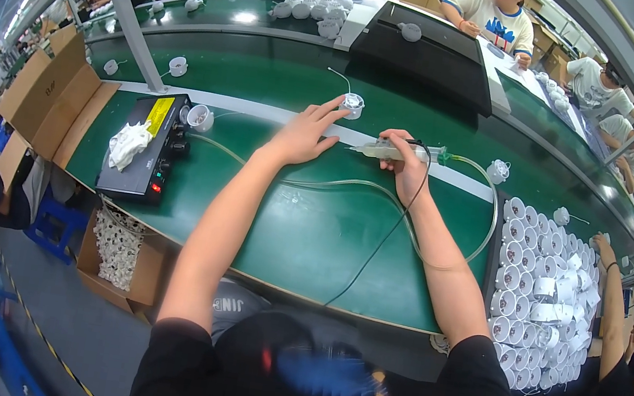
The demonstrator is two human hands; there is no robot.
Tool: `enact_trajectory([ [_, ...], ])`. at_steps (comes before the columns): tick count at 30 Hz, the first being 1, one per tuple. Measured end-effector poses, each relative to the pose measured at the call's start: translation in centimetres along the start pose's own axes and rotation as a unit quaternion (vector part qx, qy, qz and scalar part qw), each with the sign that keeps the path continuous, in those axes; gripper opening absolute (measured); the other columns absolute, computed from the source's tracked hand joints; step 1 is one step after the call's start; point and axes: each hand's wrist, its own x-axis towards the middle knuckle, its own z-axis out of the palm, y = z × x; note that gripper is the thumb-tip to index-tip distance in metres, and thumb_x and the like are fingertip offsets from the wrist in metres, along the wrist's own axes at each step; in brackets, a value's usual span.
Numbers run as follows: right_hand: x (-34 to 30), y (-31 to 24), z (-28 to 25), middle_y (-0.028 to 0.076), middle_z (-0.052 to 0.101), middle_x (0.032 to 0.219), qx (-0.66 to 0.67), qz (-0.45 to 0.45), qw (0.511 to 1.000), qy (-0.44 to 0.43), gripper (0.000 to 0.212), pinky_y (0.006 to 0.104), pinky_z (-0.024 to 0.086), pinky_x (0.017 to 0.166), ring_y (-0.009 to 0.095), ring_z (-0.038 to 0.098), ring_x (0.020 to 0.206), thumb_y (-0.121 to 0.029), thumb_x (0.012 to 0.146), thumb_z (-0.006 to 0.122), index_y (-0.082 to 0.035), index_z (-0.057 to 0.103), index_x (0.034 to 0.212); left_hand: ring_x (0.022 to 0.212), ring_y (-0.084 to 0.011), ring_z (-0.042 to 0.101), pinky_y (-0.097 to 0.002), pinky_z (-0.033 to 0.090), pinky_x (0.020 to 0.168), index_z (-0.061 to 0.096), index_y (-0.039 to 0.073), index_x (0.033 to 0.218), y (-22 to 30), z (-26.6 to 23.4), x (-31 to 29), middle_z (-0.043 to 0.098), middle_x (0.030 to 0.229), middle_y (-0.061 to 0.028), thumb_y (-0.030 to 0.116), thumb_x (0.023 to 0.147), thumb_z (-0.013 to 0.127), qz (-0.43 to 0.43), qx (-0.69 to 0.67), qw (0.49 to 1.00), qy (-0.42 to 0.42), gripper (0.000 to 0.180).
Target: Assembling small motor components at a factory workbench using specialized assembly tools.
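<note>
My left hand (306, 132) reaches forward over the green bench with its fingers stretched out and apart. Its fingertips are at the side of a small round white plastic housing (353, 106), from which a thin white wire sticks up. In my right hand (404, 162) is a glue dispensing syringe (381, 149), held like a pen with its tip toward the left. A clear air tube (479, 251) runs from the syringe's back end and loops over the bench. A dark cable (374, 252) hangs past my right wrist.
On the left stand a black control box (134, 162) with a crumpled white cloth (129, 145) on top and a white cup-shaped housing (200, 117). A tray of white housings (541, 289) fills the right end. Open cartons (49, 96) flank the bench; co-workers sit across and at right.
</note>
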Motion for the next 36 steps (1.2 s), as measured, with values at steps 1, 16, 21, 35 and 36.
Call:
enact_trajectory([
  [1, 0.0, 0.0, 0.0, 0.004, 0.064, 0.091, 0.001, 0.000, 1.000, 0.000, 0.025, 0.0221, 0.042, 0.062, 0.010, 0.054, 0.067, -0.031, 0.096, 0.062, -0.008, 0.067, 0.103, 0.125, -0.0355, 0.051, -0.0436, 0.043, 0.107, 0.044, 0.018, 0.148, -0.3, 0.3, 0.0, 0.046, 0.152, -0.0089, 0.021, 0.094, 0.065, 0.007, -0.002, 1.000, 0.008, 0.058],
  [16, 0.0, -0.3, -0.1, 0.004, 0.064, 0.091, 0.000, -0.010, 1.000, -0.005, 0.026, 0.0225, 0.040, 0.061, 0.011, 0.054, 0.067, -0.031, 0.096, 0.062, -0.007, 0.067, 0.104, 0.119, -0.0395, 0.050, -0.0453, 0.043, 0.103, 0.044, 0.006, 0.143, -0.4, 0.2, 0.4, 0.054, 0.125, -0.0194, 0.015, 0.088, 0.071, -0.128, 0.079, 0.979, 0.137, 0.062],
  [21, 0.1, 0.0, 0.0, 0.005, 0.064, 0.092, 0.001, -0.008, 1.000, -0.007, 0.026, 0.0230, 0.042, 0.062, 0.011, 0.054, 0.068, -0.031, 0.096, 0.062, -0.007, 0.066, 0.104, 0.109, -0.0373, 0.056, -0.0443, 0.048, 0.095, 0.044, 0.007, 0.141, -1.7, 0.2, 0.2, 0.050, 0.128, -0.0184, 0.011, 0.084, 0.074, -0.105, -0.057, 0.984, 0.134, 0.064],
  [35, 0.0, -0.6, -0.2, 0.005, 0.061, 0.096, 0.092, -0.007, 0.996, 0.000, 0.024, 0.0269, 0.043, 0.066, 0.015, 0.055, 0.073, -0.028, 0.098, 0.059, -0.007, 0.065, 0.106, 0.113, -0.0290, 0.063, -0.0391, 0.054, 0.094, 0.055, 0.007, 0.129, 1.8, -1.2, 0.7, 0.057, 0.128, -0.0119, 0.016, 0.080, 0.082, -0.059, -0.232, 0.967, 0.082, 0.058],
  [36, -0.1, -0.6, -0.3, 0.005, 0.061, 0.097, 0.109, -0.005, 0.994, 0.001, 0.023, 0.0276, 0.043, 0.066, 0.015, 0.055, 0.074, -0.028, 0.098, 0.059, -0.007, 0.065, 0.107, 0.113, -0.0290, 0.063, -0.0391, 0.054, 0.094, 0.055, 0.007, 0.129, 2.1, -1.3, 0.7, 0.057, 0.128, -0.0119, 0.016, 0.080, 0.082, -0.058, -0.233, 0.967, 0.081, 0.058],
])
